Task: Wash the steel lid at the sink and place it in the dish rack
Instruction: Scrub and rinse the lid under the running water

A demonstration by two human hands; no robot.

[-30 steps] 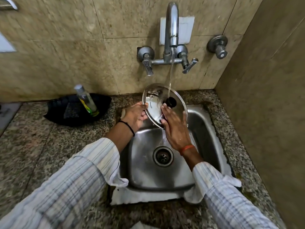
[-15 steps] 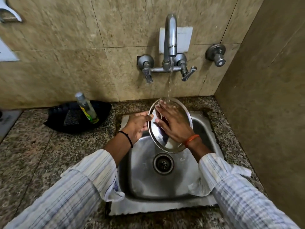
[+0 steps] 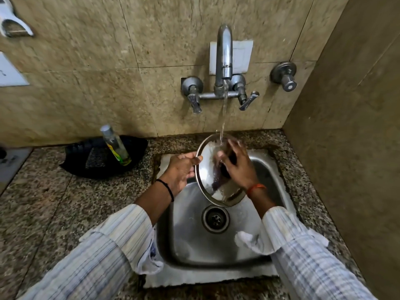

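Now I hold the steel lid [image 3: 207, 169] over the sink [image 3: 190, 239], tilted up on its edge, with its top under the water [image 3: 223, 118] that runs down from the tap [image 3: 224, 53]. My left hand [image 3: 180, 172] has its grip shut on the lid's left rim, thumb on the front and fingers behind. My right hand [image 3: 239, 167] lies flat on the inside of the lid with the fingers spread; it presses on the lid but does not close around it. The picture is a bit blurred there, so I cannot tell if anything is under my palm. The sink bowl is steel and has one round drain [image 3: 215, 218] at the bottom, and some water is in it; nothing else lies in it. A black tray [image 3: 91, 161] sits to the left, against the wall, and one clear bottle [image 3: 115, 146] with yellow-green liquid stands leaning in it. I count one lid, one bottle, one tap with two handles [image 3: 216, 98], and one more round knob [image 3: 284, 76] on the wall to the right. The surface [image 3: 54, 198] around the sink is speckled grey stone. The walls [image 3: 86, 72] are tan tiles and meet in a corner at the right. I wear striped sleeves [image 3: 104, 254], a black band [image 3: 166, 189] on my left wrist and an orange one [image 3: 255, 188] on my right.
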